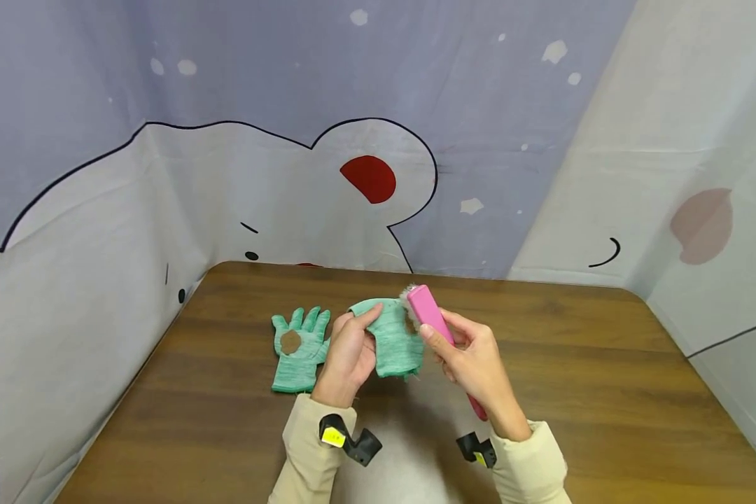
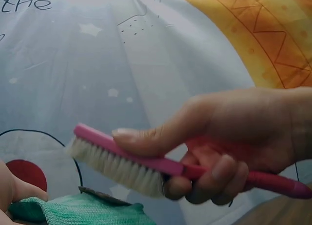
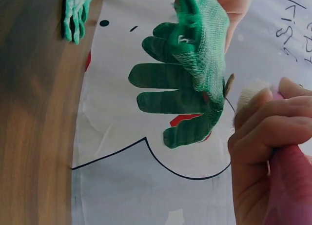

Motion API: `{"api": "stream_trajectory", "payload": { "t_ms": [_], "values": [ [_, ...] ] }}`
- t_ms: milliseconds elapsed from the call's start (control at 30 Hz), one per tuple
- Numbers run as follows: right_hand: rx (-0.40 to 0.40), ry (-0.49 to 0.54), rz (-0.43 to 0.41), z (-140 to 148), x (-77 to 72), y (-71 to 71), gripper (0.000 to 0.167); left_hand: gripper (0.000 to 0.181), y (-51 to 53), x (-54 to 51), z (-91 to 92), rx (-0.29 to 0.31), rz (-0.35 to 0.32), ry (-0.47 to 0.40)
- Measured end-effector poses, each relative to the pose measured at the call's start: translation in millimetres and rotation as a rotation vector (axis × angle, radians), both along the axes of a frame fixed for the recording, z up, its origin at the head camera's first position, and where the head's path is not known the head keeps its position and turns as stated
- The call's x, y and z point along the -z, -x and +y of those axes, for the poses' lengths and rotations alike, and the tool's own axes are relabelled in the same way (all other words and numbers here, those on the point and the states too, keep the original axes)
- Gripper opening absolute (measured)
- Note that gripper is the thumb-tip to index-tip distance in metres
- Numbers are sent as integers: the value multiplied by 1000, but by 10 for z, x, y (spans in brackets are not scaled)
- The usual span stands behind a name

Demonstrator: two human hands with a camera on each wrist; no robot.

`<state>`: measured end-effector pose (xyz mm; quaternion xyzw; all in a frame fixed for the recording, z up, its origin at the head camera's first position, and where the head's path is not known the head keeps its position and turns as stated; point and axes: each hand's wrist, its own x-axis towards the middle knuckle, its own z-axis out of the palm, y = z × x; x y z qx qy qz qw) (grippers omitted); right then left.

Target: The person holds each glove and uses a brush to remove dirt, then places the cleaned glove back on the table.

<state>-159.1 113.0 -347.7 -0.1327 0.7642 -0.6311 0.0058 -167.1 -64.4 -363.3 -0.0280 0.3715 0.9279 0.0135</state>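
Green glove (image 1: 395, 346) is held up above the counter (image 1: 592, 371), between the two hands, its fingers splayed in the right wrist view. The left grip (image 1: 349, 350) pinches it near one edge, thumb laid over the fabric; whether the other fingers go inside, I cannot tell. The right grip (image 1: 472, 353) is wrapped round a pink brush (image 1: 433, 313), thumb along its back, bristles (image 2: 117, 167) facing the brown patch (image 2: 105, 196). Both wrist views show a small gap there, so brush and patch are just beside each other, apart.

The step in hand looks like brushing that patch. A further stroke would call for a steady left pinch, cloth kept taut, and bristles lowered flat. The second glove (image 1: 297, 364) lies palm patch up on the counter, left of the hands.
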Motion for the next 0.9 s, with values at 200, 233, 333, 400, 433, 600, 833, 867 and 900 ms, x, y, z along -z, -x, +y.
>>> {"api": "stream_trajectory", "payload": {
  "t_ms": [200, 233, 333, 400, 433, 600, 833, 867, 900],
  "values": [
    [58, 41, 77, 16, -35, -13, 40, 9, 12, 15, 28, 8, -3, 37],
    [63, 44, 82, 15, -31, -12, 40, 10, 13, 17, 37, 15, 0, 41],
    [66, -6, 85, 5, 1, 4, 43, 18, 11, 18, 67, 40, 13, 58],
    [70, -67, 74, -6, 30, 15, 45, 22, 2, 16, 84, 53, 26, 79],
    [77, -99, 74, -6, 42, 24, 47, 23, 3, 8, 93, 60, 34, 90],
    [128, -226, 108, 25, 39, 31, 51, 26, 12, -13, 105, 78, 41, 105],
    [143, -301, 170, 15, 44, 45, 50, 27, 25, 13, 55, 50, 4, 81],
    [142, -305, 174, 12, 44, 48, 50, 28, 24, 13, 49, 50, 5, 76],
    [143, -308, 175, 12, 44, 50, 50, 28, 25, 12, 45, 50, 8, 71]
  ]
}}
